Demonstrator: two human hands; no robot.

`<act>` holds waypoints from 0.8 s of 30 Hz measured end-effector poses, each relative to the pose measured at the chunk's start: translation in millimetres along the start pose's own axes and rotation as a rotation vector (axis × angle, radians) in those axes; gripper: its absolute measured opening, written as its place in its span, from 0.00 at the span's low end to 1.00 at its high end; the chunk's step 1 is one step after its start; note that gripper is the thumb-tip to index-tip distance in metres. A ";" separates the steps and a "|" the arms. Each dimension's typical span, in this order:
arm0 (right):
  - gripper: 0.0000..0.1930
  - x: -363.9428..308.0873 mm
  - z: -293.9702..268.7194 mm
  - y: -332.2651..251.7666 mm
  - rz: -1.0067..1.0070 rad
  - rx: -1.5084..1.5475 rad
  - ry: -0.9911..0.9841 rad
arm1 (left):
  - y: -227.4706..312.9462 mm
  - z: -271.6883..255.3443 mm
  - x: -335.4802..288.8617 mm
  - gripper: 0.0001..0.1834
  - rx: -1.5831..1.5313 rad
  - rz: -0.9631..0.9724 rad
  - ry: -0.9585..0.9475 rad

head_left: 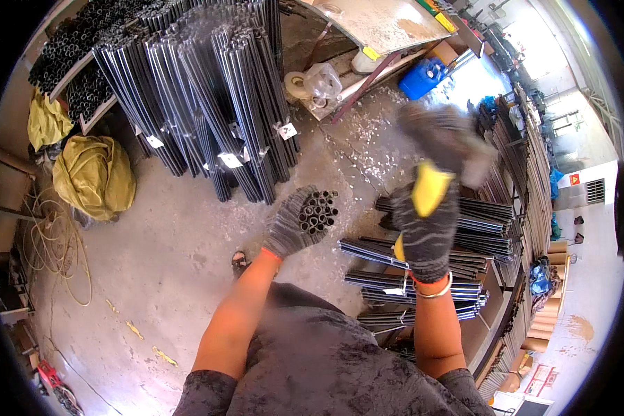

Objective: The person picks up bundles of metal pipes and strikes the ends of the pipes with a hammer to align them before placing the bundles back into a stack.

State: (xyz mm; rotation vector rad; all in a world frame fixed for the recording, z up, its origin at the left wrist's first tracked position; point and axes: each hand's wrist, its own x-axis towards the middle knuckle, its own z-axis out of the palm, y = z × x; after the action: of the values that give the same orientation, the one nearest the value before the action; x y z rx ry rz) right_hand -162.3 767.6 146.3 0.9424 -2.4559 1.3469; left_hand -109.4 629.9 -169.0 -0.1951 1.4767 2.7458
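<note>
Stand, in tall bundles, dark metal tubes (194, 104) at upper left. Lie tied at right, more tube bundles (464, 225). Grips with the right hand (426, 232), gloved, a yellow-handled tool (432, 187) — too blurred to name. Clasps in the left hand (284, 225), also gloved, an upright cluster of hollow tubes (319, 211), between both stocks. Show on the tall bundles, white tags (229, 161) — unreadably small.

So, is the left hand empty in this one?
No, the gloved left hand is closed around a bundle of dark tubes, their open ends showing.
</note>
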 end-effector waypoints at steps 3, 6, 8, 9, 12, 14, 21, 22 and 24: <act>0.14 -15.7 18.0 3.7 0.017 0.185 0.264 | 2.3 1.7 8.7 0.39 -0.110 -0.046 -0.003; 0.21 -71.0 38.9 88.9 -0.263 -0.621 -0.045 | 52.6 38.6 3.6 0.25 -0.467 -0.248 0.107; 0.21 -46.9 39.0 67.7 0.237 -0.439 -0.387 | 86.4 51.2 -8.4 0.25 -0.599 -0.245 0.142; 0.21 -31.5 30.9 61.8 0.154 -0.407 -0.300 | 100.0 53.8 -7.3 0.25 -0.632 -0.198 0.130; 0.15 -3.1 13.4 24.2 -0.023 -0.093 -0.035 | 93.2 50.1 -24.7 0.26 -0.538 -0.184 0.148; 0.08 10.5 1.4 -23.8 0.191 0.135 0.066 | 84.3 43.8 -22.1 0.25 -0.477 -0.127 0.152; 0.25 -70.6 61.6 89.6 0.218 -0.367 -0.347 | 69.5 44.8 -9.5 0.25 -0.312 0.004 0.135; 0.23 -54.6 57.4 74.0 0.241 -0.230 -0.355 | 67.3 42.7 -8.0 0.25 -0.273 0.058 0.158; 0.21 -23.9 39.4 33.1 0.340 -0.191 -0.317 | 58.5 39.7 -10.4 0.25 -0.192 0.123 0.188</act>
State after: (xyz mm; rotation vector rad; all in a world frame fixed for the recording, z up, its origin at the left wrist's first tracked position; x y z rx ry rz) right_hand -158.6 759.0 90.3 0.7674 -3.0346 1.0878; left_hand -107.5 631.1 -97.6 -0.3876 1.2989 3.0440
